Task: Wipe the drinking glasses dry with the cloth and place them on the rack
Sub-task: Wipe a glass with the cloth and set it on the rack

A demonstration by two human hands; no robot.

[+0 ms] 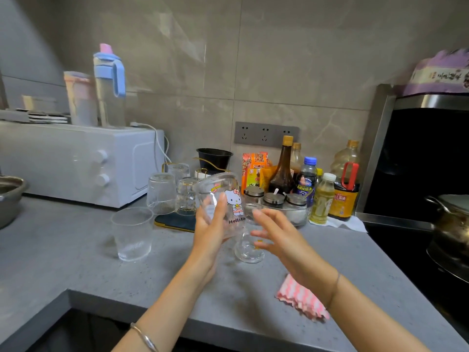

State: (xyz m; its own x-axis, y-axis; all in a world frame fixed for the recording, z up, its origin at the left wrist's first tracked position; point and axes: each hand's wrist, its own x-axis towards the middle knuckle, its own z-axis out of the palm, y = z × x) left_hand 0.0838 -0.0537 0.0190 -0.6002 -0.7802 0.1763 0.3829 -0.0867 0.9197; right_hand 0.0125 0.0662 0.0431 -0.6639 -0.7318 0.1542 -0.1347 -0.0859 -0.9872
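My left hand (210,224) grips a clear glass with a cartoon cat print (223,199), held upside down and tilted above the counter. My right hand (274,232) hovers just right of it, fingers spread and holding nothing. Behind my right hand a small clear glass (247,250) stands on the counter. A ribbed glass (132,232) stands upright to the left. On the gold-wire rack (177,166) at the back, two or three glasses sit upside down, one ribbed (161,193). The pink-and-white striped cloth (302,298) lies on the counter under my right forearm.
A white microwave (83,161) with bottles on top stands at the left. Sauce bottles (284,168) and spice jars (274,199) crowd the back right. A stove with a pot (451,224) is at the right. A metal bowl (10,196) sits at the far left.
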